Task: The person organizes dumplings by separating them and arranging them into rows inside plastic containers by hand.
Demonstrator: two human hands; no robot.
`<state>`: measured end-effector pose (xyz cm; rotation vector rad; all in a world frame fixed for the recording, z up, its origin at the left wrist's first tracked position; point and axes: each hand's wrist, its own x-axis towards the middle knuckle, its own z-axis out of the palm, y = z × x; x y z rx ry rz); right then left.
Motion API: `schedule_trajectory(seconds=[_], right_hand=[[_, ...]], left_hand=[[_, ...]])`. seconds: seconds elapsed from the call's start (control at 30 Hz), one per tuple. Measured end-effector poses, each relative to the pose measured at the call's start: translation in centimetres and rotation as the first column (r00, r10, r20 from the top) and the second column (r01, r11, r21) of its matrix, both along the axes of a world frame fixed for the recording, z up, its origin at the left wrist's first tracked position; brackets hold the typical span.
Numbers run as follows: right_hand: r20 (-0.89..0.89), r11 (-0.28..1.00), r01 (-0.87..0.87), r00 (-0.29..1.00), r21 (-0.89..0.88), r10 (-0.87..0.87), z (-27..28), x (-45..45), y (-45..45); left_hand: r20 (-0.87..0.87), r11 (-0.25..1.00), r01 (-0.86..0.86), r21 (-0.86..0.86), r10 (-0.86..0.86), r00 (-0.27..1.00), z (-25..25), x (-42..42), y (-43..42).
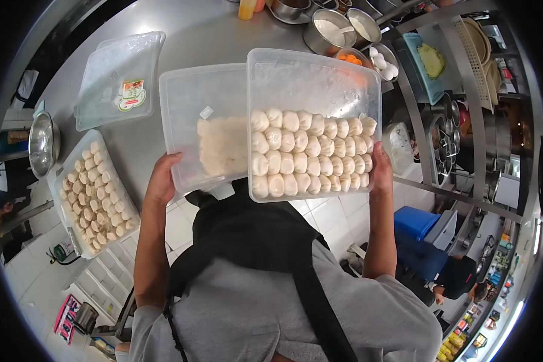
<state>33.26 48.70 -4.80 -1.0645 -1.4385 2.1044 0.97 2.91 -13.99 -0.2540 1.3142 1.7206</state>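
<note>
My right hand (381, 169) is closed on the right edge of a translucent plastic container (314, 69), its fingers mostly hidden underneath. Inside it, several rows of pale round dumplings (311, 148) fill the nearer part. My left hand (163, 176) grips the left edge of a second translucent container (202, 84), thumb on the rim. A tan, floury-looking patch (223, 148) and a small white label (206, 113) show in that one. The dumpling container overlaps the right side of the second one and hides part of it.
On the steel table (187, 36) lie clear lids (111, 90) with a sticker. Another tray of dumplings (96, 199) is at left, near a metal bowl (44, 145). Flour pots (330, 33) and a bowl of eggs (385, 63) stand at upper right. A person (455, 277) is at far right.
</note>
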Motion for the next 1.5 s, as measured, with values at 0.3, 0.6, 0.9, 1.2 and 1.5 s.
schedule_trajectory(seconds=[0.3,0.6,0.9,1.2,1.5], right_hand=[[0.021,0.995,-0.101,0.995,0.019,0.101,-0.3,0.2,0.6],[0.087,0.987,-0.161,0.983,0.008,0.160,-3.3,0.2,3.8],[0.069,0.993,-0.118,0.990,-0.021,0.120,-8.4,0.3,4.5],[0.010,0.983,-0.168,0.986,-0.068,0.169,-6.5,-3.3,3.6],[0.128,0.958,-0.281,0.950,-0.050,0.286,-7.1,-9.0,5.4]], left_hand=[[0.046,0.978,-0.166,0.123,0.161,0.986,-3.6,0.4,-6.2],[0.065,0.969,-0.237,0.075,0.232,0.970,-2.8,0.8,-8.9],[0.061,0.959,-0.263,0.103,0.258,0.964,-3.4,0.5,-10.4],[-0.225,0.918,-0.396,-0.019,0.382,0.896,5.4,-0.2,-12.2],[-0.294,0.797,-0.604,0.025,0.583,0.757,10.5,3.0,-16.7]])
